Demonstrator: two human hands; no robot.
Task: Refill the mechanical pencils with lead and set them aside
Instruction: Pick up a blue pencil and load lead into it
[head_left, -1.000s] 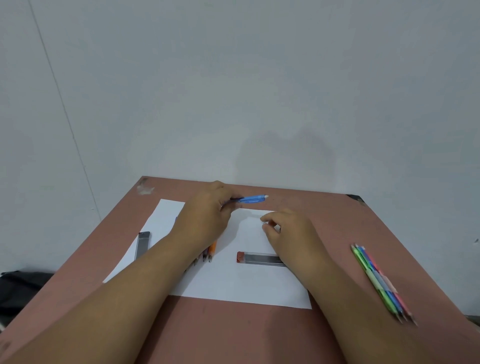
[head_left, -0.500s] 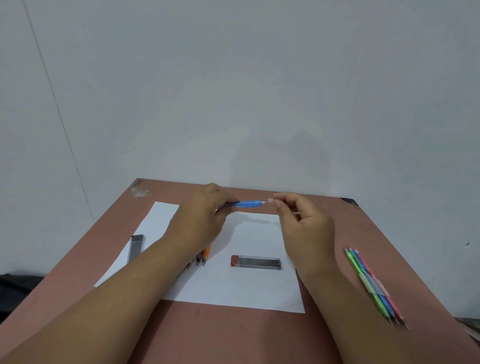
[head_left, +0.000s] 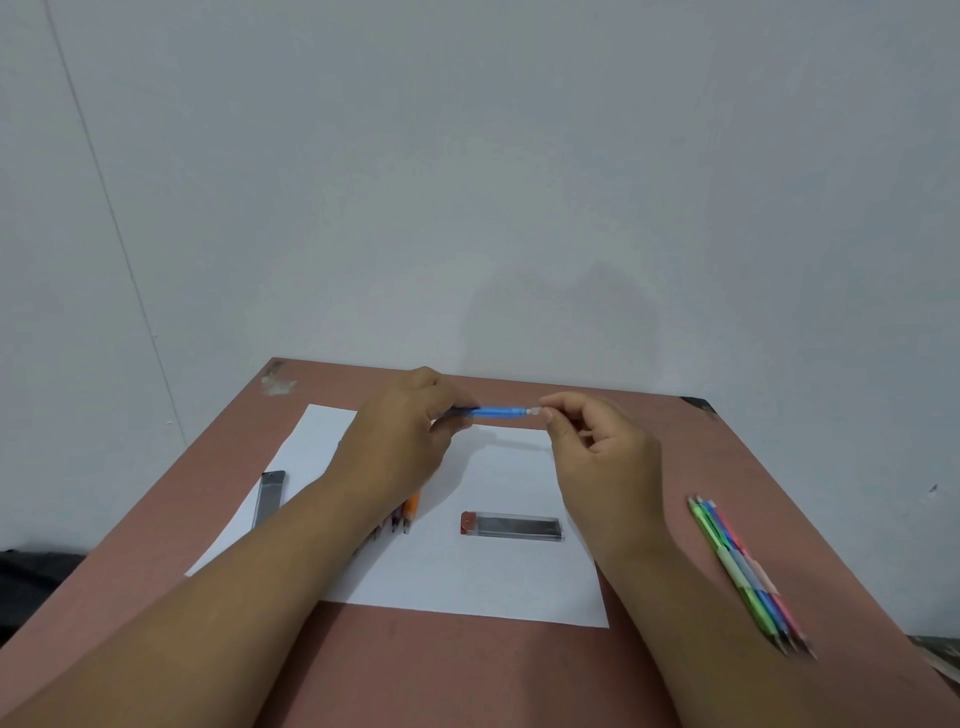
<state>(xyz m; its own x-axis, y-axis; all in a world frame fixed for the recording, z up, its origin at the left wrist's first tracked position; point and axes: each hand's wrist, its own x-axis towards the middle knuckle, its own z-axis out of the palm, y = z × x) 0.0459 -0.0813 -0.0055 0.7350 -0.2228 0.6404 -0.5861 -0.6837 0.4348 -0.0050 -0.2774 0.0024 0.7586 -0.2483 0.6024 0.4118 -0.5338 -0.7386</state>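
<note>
Above the worktop's (head_left: 649, 431) far edge, the left hand (head_left: 410, 441) grips the blue pencil (head_left: 498, 412) level, steadying it so the right hand (head_left: 597, 447) can pinch its white end cap. Whether lead is held there is too small to tell. More pencils (head_left: 405, 517) lie half-hidden under the left forearm; finished ones (head_left: 743, 566) probably sit near the right edge.

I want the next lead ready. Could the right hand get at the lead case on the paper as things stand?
Probably yes, once freed: the lead case lies uncovered on the paper, just beside the right hand. But that hand now pinches the blue pencil's end cap.
</note>
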